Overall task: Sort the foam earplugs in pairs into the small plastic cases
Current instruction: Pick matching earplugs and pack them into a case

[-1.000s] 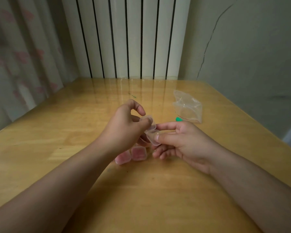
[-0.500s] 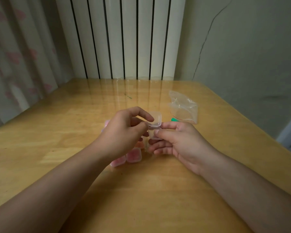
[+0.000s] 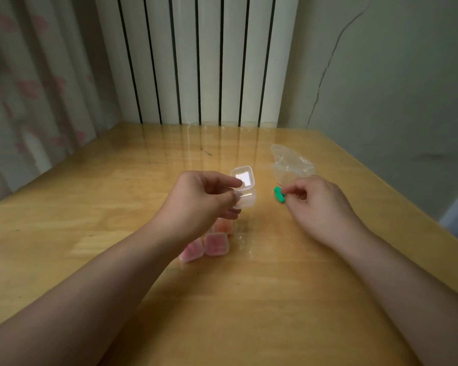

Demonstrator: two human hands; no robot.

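My left hand [image 3: 204, 199] holds a small clear plastic case [image 3: 245, 187] above the wooden table [image 3: 249, 299], its hinged lid standing open. To its right, my right hand [image 3: 320, 204] pinches a green foam earplug [image 3: 279, 194] between thumb and forefinger, just beside the clear plastic bag [image 3: 291, 165]. Below my left hand, three closed cases with pink earplugs inside [image 3: 216, 244] lie together on the table, partly hidden by my wrist.
A white ribbed radiator [image 3: 196, 59] stands behind the table's far edge. A patterned curtain [image 3: 35, 83] hangs at the left and a cracked wall [image 3: 381, 75] is at the right. The table's right edge runs close to my right forearm.
The case's lid has swung open in my left hand. My right hand has let go of the case, moved right to the bag and taken the green earplug.
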